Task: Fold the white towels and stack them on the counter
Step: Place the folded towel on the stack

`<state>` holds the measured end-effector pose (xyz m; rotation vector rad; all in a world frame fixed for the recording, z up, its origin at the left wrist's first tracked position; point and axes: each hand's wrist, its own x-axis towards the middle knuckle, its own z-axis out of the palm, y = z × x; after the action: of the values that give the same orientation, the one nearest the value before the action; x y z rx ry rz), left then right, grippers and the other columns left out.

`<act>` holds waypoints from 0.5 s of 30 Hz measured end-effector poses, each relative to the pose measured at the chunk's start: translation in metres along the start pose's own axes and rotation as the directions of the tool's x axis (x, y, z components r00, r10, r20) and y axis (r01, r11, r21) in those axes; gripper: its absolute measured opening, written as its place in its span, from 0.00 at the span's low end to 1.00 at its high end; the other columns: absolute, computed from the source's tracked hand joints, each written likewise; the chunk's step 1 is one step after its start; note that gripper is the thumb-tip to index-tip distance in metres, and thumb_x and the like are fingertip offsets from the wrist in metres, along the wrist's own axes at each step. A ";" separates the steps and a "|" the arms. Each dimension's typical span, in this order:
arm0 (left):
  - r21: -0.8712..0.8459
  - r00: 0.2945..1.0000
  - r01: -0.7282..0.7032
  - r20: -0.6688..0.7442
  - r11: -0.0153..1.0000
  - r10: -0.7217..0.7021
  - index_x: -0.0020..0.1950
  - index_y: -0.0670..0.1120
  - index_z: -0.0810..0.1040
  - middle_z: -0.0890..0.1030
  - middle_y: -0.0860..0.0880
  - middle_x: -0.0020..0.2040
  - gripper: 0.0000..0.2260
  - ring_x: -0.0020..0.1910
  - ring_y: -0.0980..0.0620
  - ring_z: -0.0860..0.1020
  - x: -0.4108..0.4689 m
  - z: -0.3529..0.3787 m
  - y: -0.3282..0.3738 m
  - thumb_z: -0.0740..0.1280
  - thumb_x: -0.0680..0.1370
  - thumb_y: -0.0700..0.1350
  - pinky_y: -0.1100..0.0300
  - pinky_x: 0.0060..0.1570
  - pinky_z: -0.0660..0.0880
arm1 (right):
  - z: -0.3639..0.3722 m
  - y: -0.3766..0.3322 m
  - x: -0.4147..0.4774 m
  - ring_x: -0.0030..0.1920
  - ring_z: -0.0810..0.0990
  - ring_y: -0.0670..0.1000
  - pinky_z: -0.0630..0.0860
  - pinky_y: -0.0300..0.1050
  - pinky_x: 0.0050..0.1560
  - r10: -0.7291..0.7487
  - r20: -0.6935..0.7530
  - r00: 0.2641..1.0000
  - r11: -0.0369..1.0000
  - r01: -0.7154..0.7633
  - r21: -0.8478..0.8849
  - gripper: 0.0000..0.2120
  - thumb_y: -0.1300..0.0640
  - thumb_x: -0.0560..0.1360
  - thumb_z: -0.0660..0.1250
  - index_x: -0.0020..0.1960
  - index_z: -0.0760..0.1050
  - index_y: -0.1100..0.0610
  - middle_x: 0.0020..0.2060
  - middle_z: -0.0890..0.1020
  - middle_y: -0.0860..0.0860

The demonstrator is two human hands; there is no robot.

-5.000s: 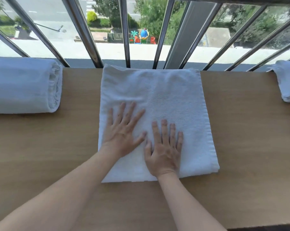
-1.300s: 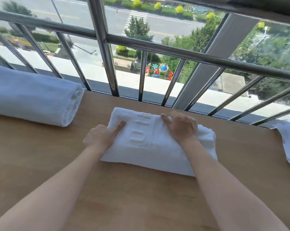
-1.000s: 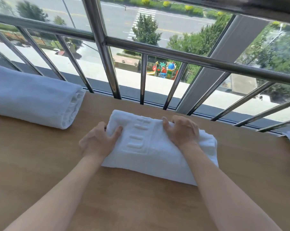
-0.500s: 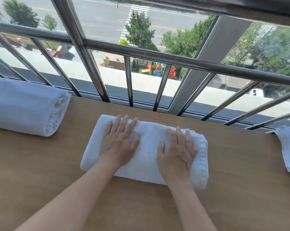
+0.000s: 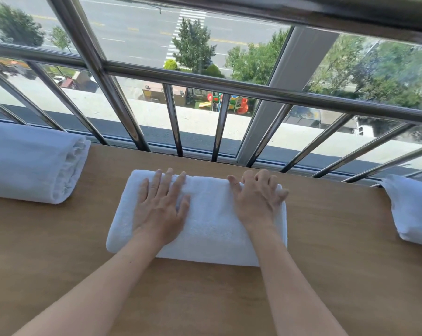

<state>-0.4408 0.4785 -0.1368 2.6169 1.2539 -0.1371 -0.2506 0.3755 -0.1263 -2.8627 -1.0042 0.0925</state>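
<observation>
Towel (image 5: 210,224) sits under left hand (image 5: 160,204), spread flat, and right hand (image 5: 256,202), blurred, perhaps curling; press evenly outward.

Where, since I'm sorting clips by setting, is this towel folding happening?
Probably an upper-floor room, perhaps a hotel: a light-brown wooden counter along shiny steel window bars, a colourful playground far below, and a rolled white towel.

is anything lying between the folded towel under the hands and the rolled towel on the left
Nothing visible does. Only bare wooden counter separates the folded white towel from the rolled white towel at left. The left hand and right hand rest on the folded towel.
</observation>
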 end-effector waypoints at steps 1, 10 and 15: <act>0.005 1.000 0.005 0.003 1.000 -0.005 0.81 0.60 0.42 0.47 0.52 0.83 0.30 0.80 0.52 0.39 0.000 0.000 0.000 0.34 0.79 0.64 0.51 0.76 0.32 | 0.001 0.000 0.000 0.48 0.68 0.54 0.56 0.53 0.48 -0.025 -0.053 0.998 1.000 0.025 0.011 0.23 0.34 0.79 0.51 0.47 0.75 0.51 0.44 0.68 0.48; 0.044 0.999 0.026 0.021 0.999 -0.027 0.80 0.60 0.38 0.43 0.52 0.82 0.29 0.80 0.52 0.36 0.005 0.005 0.002 0.35 0.79 0.63 0.52 0.74 0.27 | 0.001 -0.006 -0.008 0.73 0.57 0.57 0.48 0.65 0.69 -0.076 0.056 0.995 0.993 0.071 0.095 0.20 0.39 0.82 0.47 0.63 0.69 0.47 0.65 0.68 0.49; 0.024 0.998 0.055 0.024 0.998 -0.055 0.81 0.59 0.41 0.42 0.53 0.82 0.29 0.79 0.52 0.34 0.004 0.004 -0.005 0.36 0.80 0.65 0.53 0.74 0.27 | 0.007 -0.025 -0.049 0.80 0.42 0.53 0.31 0.60 0.74 -0.440 0.190 0.878 0.898 0.425 0.118 0.28 0.36 0.80 0.40 0.79 0.51 0.39 0.80 0.50 0.45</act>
<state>-0.4417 0.4838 -0.1422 2.5932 1.3241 -0.1942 -0.3049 0.3647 -0.1292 -2.5250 -1.6213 0.3940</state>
